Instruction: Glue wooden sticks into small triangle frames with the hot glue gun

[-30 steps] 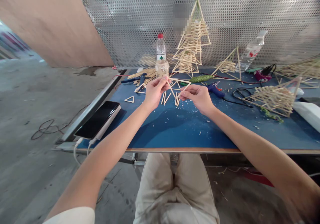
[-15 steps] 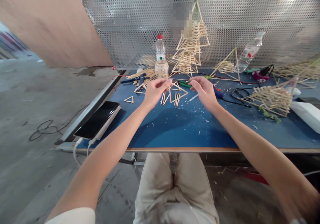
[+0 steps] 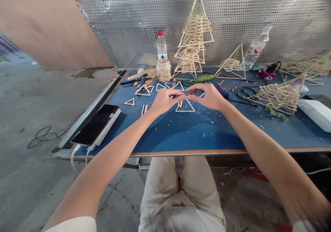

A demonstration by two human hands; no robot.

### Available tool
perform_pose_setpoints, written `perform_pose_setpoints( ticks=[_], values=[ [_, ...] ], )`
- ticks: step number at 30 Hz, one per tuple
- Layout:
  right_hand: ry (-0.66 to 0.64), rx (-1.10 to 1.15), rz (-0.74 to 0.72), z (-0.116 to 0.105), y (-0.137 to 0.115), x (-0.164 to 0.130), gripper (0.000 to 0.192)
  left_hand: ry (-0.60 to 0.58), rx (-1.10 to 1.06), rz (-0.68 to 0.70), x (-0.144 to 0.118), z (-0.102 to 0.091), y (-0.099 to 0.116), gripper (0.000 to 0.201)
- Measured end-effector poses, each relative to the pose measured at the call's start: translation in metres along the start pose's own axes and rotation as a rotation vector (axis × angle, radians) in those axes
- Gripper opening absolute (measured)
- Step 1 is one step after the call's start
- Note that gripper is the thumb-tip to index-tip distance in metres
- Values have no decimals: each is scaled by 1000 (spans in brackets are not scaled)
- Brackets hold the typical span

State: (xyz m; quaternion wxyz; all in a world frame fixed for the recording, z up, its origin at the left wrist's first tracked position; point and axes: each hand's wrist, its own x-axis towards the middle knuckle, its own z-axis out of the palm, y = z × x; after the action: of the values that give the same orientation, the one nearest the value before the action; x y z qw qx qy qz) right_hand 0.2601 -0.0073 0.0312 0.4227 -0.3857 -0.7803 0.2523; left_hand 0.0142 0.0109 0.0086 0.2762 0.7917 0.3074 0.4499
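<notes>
Both hands meet just above centre of the frame, fingertips nearly touching each other. The left hand point(image 3: 164, 101) has its fingers curled in and pinched toward the thumb; the right hand point(image 3: 208, 95) is pinched the same way from the other side. Whatever sits between the fingertips is too small to make out, so I can't tell if either actually holds a stick.

Right under them, flat on the blue tabletop point(image 3: 181, 132), lies a small triangle of thin pale wooden sticks point(image 3: 185, 106), with a few loose sticks beside it. More stick triangles point(image 3: 160, 86) lie further up.

At lower left a black phone point(image 3: 95, 124) rests at the table's edge. The tall tiered tree built of sticks point(image 3: 192, 44) stands at top centre, next to a clear bottle with a red cap point(image 3: 161, 45).
</notes>
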Motion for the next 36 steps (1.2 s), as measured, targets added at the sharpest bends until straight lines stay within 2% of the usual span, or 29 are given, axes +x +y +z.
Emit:
perform_pose_setpoints(
  ticks=[2,6,10,16,21,26,29,34,36],
  values=[
    [9,35,13,1,-2,0,34,4,-9,0,0,1,-2,22],
    [-17,-3,-23,-1,-3,-1,32,-5,-7,22,1,2,-2,17],
    [-78,-52,-49,-3,2,-1,33,-38,34,33,1,1,-1,21],
    [-83,-48,-59,3,1,-1,31,-73,5,30,-1,-1,-5,17],
    [-62,-46,-15,8,0,0,38,-66,-70,-31,-1,-4,-10,41],
    [-70,-30,-20,9,5,1,31,-32,-20,-55,0,-6,-6,48],
    [-12,-23,-28,9,6,2,24,43,-21,-40,2,-7,-4,47],
    [211,144,51,7,8,6,19,253,-48,-37,8,-12,-9,47],
    [278,200,74,5,11,7,20,300,-91,-55,10,-15,-14,47]
  ],
)
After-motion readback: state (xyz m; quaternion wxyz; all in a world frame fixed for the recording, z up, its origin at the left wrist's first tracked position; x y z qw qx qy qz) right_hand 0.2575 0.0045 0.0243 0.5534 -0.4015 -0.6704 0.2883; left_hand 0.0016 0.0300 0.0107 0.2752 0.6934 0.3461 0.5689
